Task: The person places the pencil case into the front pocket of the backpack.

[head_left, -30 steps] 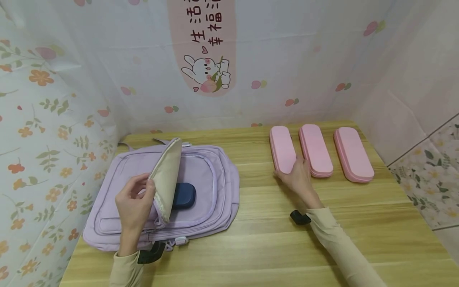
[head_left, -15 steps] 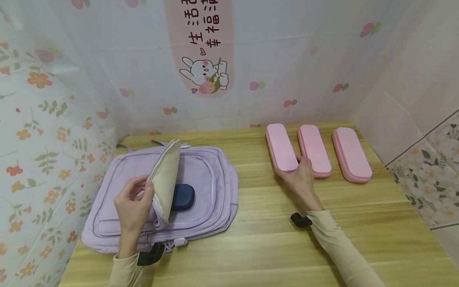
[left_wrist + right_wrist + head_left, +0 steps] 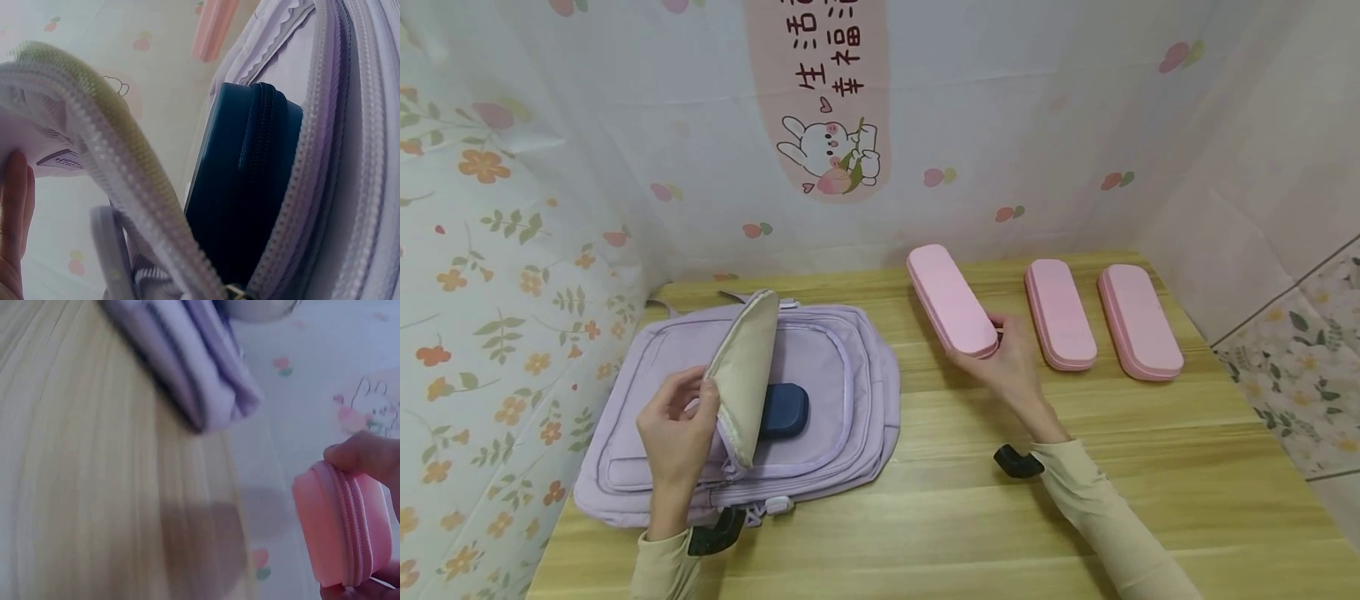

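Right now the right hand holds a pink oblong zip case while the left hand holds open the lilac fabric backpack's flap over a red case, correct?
Not quite. The case under the lilac fabric backpack's flap is dark navy blue, not red, per the head view. The right hand holds the pink oblong zip case; the left hand holds the flap.

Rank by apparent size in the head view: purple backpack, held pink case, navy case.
1. purple backpack, clearly largest.
2. held pink case, gripped by the right hand.
3. navy case, smallest as seen, but the flap held by the left hand partly hides it.
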The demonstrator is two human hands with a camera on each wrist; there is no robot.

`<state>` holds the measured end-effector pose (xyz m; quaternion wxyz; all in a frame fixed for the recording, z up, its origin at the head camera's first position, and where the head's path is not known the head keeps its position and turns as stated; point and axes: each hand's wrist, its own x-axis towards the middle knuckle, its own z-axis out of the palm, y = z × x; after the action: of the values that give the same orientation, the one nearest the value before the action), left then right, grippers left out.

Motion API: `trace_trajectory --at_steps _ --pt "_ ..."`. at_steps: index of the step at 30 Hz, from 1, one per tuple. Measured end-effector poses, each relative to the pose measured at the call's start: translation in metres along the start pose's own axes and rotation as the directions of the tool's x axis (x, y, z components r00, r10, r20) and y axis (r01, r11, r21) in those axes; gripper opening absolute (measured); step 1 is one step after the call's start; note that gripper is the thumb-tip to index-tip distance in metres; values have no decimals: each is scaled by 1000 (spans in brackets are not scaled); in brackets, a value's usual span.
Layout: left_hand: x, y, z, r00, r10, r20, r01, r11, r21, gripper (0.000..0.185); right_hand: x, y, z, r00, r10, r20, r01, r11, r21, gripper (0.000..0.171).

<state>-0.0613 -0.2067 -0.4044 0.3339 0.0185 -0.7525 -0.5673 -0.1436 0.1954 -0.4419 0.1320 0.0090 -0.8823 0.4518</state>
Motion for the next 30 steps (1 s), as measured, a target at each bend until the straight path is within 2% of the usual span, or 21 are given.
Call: trace_trajectory --at_steps 8,16,24,30 --pt "0 -1 0 1000 -6 -14 5 1000 -25 20 -4 -22 10 987 -99 129 88 993 84 79" --pt "-1 -3 0 1000 -1 -29 -1 999 -48 20 -6 -29 22 949 -184 255 152 978 140 76" --pt "-2 -2 -1 1000 -9 -29 7 998 -59 20 -9 -37 35 893 -277 353 219 956 196 73" --pt "-2 -4 -1 1000 0 -26 -1 998 -61 20 -9 -38 44 842 -353 409 273 931 240 73"
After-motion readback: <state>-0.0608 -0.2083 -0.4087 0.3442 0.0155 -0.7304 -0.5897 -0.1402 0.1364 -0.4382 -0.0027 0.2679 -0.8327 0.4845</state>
